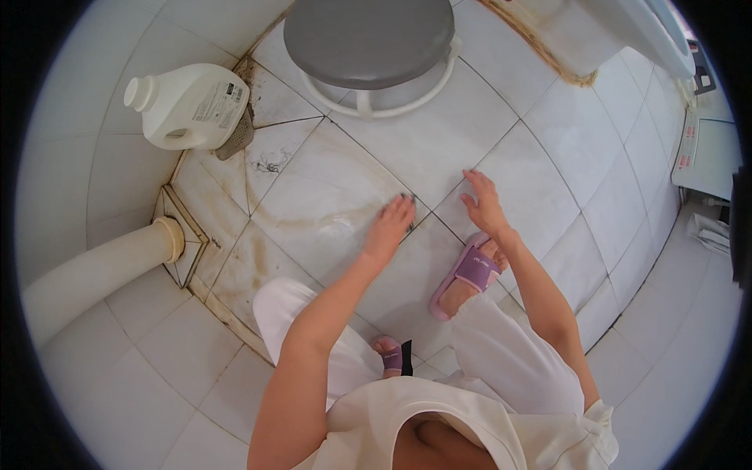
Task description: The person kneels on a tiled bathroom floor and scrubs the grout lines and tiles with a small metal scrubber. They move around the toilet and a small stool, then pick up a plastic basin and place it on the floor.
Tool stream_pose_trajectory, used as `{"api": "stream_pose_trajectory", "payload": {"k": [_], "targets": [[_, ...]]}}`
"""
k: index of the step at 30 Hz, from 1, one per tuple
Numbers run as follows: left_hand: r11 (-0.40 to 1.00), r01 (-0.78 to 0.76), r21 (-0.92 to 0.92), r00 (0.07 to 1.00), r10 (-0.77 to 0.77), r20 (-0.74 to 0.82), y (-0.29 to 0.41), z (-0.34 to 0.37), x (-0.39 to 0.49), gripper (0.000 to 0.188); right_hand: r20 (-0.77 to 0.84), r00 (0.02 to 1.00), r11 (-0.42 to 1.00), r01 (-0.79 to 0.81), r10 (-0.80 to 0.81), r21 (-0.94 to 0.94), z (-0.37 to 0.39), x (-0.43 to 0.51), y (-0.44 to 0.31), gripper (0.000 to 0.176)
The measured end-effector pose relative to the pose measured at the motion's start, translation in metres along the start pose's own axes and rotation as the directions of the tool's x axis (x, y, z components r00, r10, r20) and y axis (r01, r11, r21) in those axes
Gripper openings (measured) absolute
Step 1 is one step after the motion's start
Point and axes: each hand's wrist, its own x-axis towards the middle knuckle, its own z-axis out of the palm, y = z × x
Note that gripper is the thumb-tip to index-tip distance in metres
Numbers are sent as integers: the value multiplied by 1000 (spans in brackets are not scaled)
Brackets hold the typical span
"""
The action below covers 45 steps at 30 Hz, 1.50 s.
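My left hand (pixel 395 223) is low over the white tiled floor (pixel 329 182), its fingers blurred, with a small dark thing partly showing beneath them. What that thing is and how firmly the hand has it, I cannot tell. Beside it, my right hand (pixel 483 202) holds nothing, thumb and fingers apart, above the floor in front of a purple slipper (pixel 479 268). Brown stains and a wet shine mark the tiles left of my left hand. A clump of dark hair (pixel 270 163) lies on the tile farther left.
A white plastic jug (pixel 194 108) stands by the left wall, next to a grey perforated basket (pixel 238 138). Ahead is a round stool with a grey seat (pixel 370 41). A thick white pipe (pixel 106 273) meets the corner at left. A white fixture (pixel 587 35) stands at upper right.
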Motion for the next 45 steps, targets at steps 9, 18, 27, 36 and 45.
{"api": "stream_pose_trajectory", "payload": {"k": [9, 18, 27, 36, 45], "targets": [[964, 205, 170, 971, -179, -158, -28, -13, 61, 53, -75, 987, 990, -139, 141, 31, -25, -22, 12, 49], [987, -24, 158, 996, 10, 87, 38, 16, 25, 55, -109, 991, 993, -90, 80, -83, -40, -56, 49, 49], [986, -38, 162, 999, 36, 21, 34, 14, 63, 59, -191, 904, 901, -411, 382, -142, -50, -134, 86, 54], [927, -365, -82, 889, 374, 264, 88, 29, 99, 61, -228, 865, 852, -489, 446, -187, -79, -169, 113, 46], [954, -286, 84, 943, 265, 203, 128, 50, 265, 54, -284, 830, 876, -472, 479, 97, -102, -154, 113, 40]]}}
